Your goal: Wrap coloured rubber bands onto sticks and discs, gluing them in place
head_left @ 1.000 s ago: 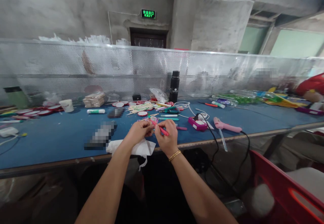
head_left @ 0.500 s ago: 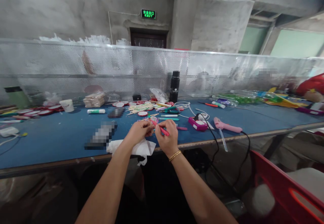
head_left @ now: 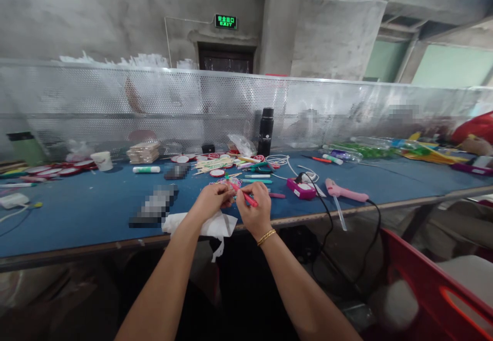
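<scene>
The right hand (head_left: 256,205) grips a slim pinkish-red marker pen (head_left: 251,201), which points toward the left hand (head_left: 211,200). The left hand has its fingers bent closed, but I cannot tell what they pinch; beneath it lies a crumpled white sheet (head_left: 221,223), and a pink plastic glue gun (head_left: 348,192) lies well right of both.

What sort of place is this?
Probably a craft workshop in a plain, rather unfinished-looking building. A long blue table holds wooden sticks and what looks like a pink glue gun, while a green exit sign is fixed to a bare grey wall.
</scene>
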A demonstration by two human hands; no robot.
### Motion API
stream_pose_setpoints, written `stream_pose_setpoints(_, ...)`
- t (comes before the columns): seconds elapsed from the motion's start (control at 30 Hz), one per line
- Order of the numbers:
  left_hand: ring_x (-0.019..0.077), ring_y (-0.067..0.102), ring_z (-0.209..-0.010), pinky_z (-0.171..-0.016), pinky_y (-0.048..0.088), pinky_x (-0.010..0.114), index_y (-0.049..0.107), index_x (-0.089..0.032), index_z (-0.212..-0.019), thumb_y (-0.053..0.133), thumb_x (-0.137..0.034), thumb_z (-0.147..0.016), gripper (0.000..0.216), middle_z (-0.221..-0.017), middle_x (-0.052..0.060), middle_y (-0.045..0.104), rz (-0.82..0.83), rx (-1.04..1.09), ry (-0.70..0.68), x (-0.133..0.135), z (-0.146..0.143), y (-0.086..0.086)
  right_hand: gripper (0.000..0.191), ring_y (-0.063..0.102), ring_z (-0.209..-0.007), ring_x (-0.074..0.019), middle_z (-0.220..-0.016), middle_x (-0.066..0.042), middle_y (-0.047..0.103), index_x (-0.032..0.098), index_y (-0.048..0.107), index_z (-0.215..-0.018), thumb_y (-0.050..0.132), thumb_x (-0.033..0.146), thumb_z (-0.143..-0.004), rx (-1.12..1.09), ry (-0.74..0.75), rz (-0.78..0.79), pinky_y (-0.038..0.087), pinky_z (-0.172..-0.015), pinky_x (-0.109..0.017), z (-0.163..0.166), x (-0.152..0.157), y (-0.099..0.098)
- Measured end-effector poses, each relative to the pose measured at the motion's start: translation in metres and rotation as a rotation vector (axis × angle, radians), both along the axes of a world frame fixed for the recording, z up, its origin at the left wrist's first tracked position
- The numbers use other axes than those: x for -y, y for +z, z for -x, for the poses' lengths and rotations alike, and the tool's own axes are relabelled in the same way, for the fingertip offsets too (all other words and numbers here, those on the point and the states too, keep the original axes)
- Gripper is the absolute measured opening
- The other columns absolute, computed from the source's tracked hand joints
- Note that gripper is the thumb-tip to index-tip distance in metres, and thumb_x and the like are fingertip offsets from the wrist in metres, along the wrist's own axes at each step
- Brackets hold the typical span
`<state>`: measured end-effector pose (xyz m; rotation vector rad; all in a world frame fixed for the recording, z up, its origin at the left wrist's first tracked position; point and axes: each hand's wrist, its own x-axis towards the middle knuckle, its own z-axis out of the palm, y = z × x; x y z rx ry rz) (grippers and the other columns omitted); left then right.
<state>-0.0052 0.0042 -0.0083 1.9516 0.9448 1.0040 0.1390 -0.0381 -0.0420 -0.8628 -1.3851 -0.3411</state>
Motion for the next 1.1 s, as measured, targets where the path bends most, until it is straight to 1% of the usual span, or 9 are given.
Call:
stream_pose_setpoints(0.13,0.0112,0.051,-0.054,-0.055,0.041,0.024,0.057,-0.016,-0.06,0.065,-0.049,-0.075,0.038,-0.058,-0.001,0.056,0.022,0.018,-0.002,0.0013,-0.001,0.0012,0.016,0.054,-0.07,-0.0173,-0.07,0.001,0.058,0.023,0.05,-0.073,0.057,0.02,-0.087,-0.004,0.014,-0.013,0.044,-0.078,-0.037,-0.0005,0.0001,-0.0005)
stream_pose_setpoints(0.27,0.0114,0.051,-0.053,-0.054,0.04,0.023,0.057,-0.016,-0.06,0.065,-0.046,-0.074,0.034,-0.055,-0.002,0.055,0.006,-0.006,0.006,0.001,-0.0007,0.0013,0.013,0.055,-0.07,-0.0167,-0.071,0.001,0.059,0.023,0.051,-0.075,0.057,0.02,-0.086,0.032,0.053,-0.014,0.044,-0.079,-0.037,-0.0003,0.0,0.0001)
stream_pose_setpoints(0.53,0.011,0.051,-0.053,-0.053,0.041,0.023,0.057,-0.016,-0.059,0.066,-0.05,-0.074,0.039,-0.057,-0.001,0.057,0.014,0.021,0.009,0.0031,-0.0017,0.0015,0.016,0.054,-0.07,-0.0174,-0.069,0.001,0.059,0.023,0.05,-0.072,0.056,0.021,-0.087,-0.019,0.005,0.006,0.043,-0.078,-0.037,-0.0004,-0.0003,-0.0008)
stream_pose_setpoints(0.77,0.0117,0.051,-0.053,-0.053,0.041,0.024,0.058,-0.016,-0.06,0.065,-0.043,-0.073,0.031,-0.055,-0.001,0.057,0.0,0.002,0.008,0.0016,-0.0003,0.0023,0.013,0.055,-0.07,-0.0167,-0.071,0.001,0.059,0.022,0.051,-0.075,0.057,0.02,-0.086,0.044,0.059,-0.012,0.043,-0.078,-0.037,-0.0001,0.0008,0.0011)
stream_pose_setpoints(0.97,0.0115,0.051,-0.054,-0.054,0.041,0.024,0.057,-0.016,-0.059,0.065,-0.05,-0.075,0.038,-0.056,-0.001,0.057,0.009,0.017,0.007,0.0032,-0.0014,0.002,0.016,0.054,-0.069,-0.0171,-0.069,0.001,0.058,0.023,0.05,-0.073,0.056,0.021,-0.087,-0.004,-0.001,0.004,0.043,-0.077,-0.036,-0.0006,-0.0009,-0.001)
stream_pose_setpoints(1.1,0.0112,0.05,-0.053,-0.054,0.041,0.024,0.058,-0.016,-0.06,0.065,-0.05,-0.075,0.037,-0.056,-0.001,0.056,0.008,0.011,0.001,0.0023,-0.0013,0.0015,0.015,0.054,-0.07,-0.0171,-0.07,0.001,0.059,0.023,0.051,-0.073,0.056,0.021,-0.087,0.007,0.023,-0.003,0.043,-0.077,-0.036,-0.0009,-0.0006,-0.0007)
